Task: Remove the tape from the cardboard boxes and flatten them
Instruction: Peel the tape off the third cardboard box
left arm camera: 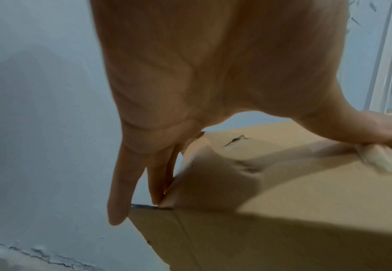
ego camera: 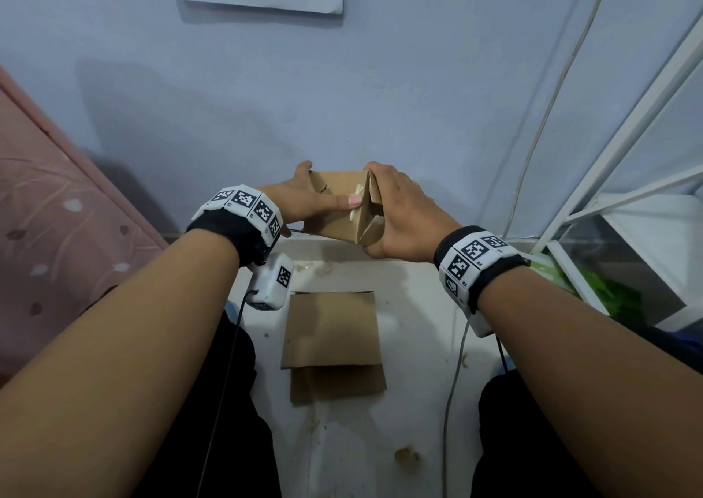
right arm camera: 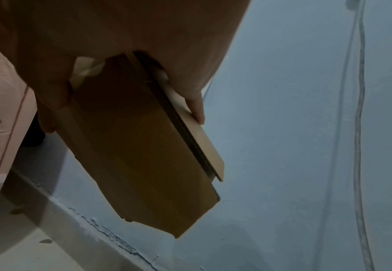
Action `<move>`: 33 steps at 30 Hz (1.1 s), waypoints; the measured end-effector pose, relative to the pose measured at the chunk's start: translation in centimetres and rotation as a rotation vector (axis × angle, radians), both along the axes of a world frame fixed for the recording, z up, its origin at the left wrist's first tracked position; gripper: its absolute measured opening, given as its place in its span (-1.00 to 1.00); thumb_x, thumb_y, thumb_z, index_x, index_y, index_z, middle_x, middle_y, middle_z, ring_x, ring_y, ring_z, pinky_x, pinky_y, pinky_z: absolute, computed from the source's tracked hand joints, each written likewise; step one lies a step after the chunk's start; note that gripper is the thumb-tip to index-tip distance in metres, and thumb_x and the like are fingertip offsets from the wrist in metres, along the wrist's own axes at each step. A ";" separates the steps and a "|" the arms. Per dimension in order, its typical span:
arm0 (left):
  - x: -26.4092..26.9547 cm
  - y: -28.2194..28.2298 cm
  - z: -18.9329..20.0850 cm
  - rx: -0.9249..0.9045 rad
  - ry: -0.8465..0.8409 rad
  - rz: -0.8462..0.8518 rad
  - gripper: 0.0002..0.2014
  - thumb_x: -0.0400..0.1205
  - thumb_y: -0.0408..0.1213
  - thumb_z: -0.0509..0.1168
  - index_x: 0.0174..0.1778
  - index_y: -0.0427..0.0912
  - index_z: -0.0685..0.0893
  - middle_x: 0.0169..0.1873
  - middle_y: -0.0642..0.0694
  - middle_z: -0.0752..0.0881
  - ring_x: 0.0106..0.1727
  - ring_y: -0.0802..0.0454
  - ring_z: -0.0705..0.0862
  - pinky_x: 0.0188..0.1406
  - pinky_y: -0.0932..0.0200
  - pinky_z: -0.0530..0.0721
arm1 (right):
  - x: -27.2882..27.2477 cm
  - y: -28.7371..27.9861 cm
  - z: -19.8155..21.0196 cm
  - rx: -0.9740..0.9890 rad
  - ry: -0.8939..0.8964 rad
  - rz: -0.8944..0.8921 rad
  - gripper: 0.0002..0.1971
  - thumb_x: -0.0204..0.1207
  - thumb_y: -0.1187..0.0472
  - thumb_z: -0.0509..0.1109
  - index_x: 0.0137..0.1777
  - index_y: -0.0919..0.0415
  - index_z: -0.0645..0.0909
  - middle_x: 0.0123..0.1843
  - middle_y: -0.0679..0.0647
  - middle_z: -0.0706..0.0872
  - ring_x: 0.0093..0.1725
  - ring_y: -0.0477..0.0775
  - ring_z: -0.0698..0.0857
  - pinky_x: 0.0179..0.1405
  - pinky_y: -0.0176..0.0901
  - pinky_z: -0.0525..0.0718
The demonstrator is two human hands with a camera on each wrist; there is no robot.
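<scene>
Starting at nine o'clock in the head view, we see a pink patterned mattress against the blue wall. Our left hand comes next, just left of centre, cupping the left end of the small cardboard box that we hold up in the air before the wall. Its thumb lies straight across the near face toward three o'clock, the tip resting on a strip of clear tape. From the left wrist camera, the left fingers run straight down the far side of the box, so this hand is mostly extended, clamping the box between thumb and fingers.

Below the box, at six o'clock on the white floor, two flattened cardboard pieces lie stacked, well apart from the hands.

At the box's right end our right hand curls around the folded flaps. The right wrist camera shows its thumb on one side and fingers on the other, pinching the cardboard between them.

Farther toward three o'clock a grey cable runs up the wall, and a white metal rack stands at the edge, with something green at its foot.
</scene>
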State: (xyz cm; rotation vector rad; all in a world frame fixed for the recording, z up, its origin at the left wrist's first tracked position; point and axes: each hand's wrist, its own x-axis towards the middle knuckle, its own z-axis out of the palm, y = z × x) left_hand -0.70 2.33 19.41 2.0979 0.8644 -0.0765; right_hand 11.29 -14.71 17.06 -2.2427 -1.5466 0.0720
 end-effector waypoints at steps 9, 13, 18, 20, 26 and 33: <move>0.7 0.0 -0.4 -0.067 -0.088 0.040 0.25 0.44 0.33 0.50 0.80 0.08 -0.24 0.75 -0.10 0.21 0.68 -0.20 0.34 0.45 -0.18 0.42 | 0.7 0.4 -0.3 0.054 -0.008 0.002 0.01 0.03 -0.06 0.62 0.51 0.03 0.23 0.26 -0.03 0.44 0.18 0.16 0.54 0.18 0.31 0.66; 0.4 -0.4 -0.4 -0.082 -0.059 0.015 0.52 0.05 0.55 0.49 0.78 0.14 -0.29 0.76 -0.08 0.18 0.72 -0.17 0.29 0.68 -0.20 0.25 | 1.0 -0.1 -0.2 0.022 -0.013 0.014 0.01 0.06 -0.03 0.63 0.52 0.00 0.20 0.23 -0.08 0.39 0.18 0.15 0.51 0.16 0.28 0.67; 0.5 -0.6 -0.4 -0.047 -0.079 -0.008 0.55 -0.03 0.57 0.44 0.79 0.12 -0.26 0.75 -0.08 0.18 0.72 -0.14 0.28 0.67 -0.15 0.26 | 1.2 -0.5 -0.1 0.017 -0.006 0.018 0.03 0.12 0.06 0.67 0.56 0.01 0.17 0.28 -0.05 0.40 0.22 0.14 0.48 0.18 0.26 0.66; 0.7 -0.7 -0.4 -0.034 -0.100 -0.021 0.52 0.01 0.53 0.47 0.80 0.10 -0.22 0.76 -0.10 0.15 0.72 -0.14 0.28 0.64 -0.10 0.28 | 1.2 -0.7 -0.2 0.026 0.010 0.026 0.02 0.14 0.10 0.69 0.56 0.03 0.19 0.24 -0.07 0.38 0.17 0.10 0.48 0.16 0.19 0.66; 1.0 -0.2 -0.9 -0.023 -0.082 -0.021 0.26 0.39 0.34 0.54 0.81 0.01 -0.13 0.71 -0.12 0.28 0.68 -0.12 0.34 0.54 0.02 0.30 | 1.6 -0.9 -0.8 0.045 0.034 0.050 -0.01 0.14 0.15 0.69 0.54 0.04 0.22 0.21 -0.06 0.41 0.07 0.05 0.49 -0.03 -0.03 0.58; 0.4 -0.9 -0.3 0.047 -0.035 -0.059 0.48 0.02 0.58 0.45 0.78 -0.07 0.02 0.64 -0.12 0.40 0.57 -0.14 0.48 0.61 -0.16 0.41 | 2.1 -1.0 -1.4 0.035 0.045 0.054 -0.08 0.16 0.18 0.69 0.48 0.06 0.27 0.16 -0.05 0.42 -0.05 -0.04 0.44 -0.25 -0.38 0.36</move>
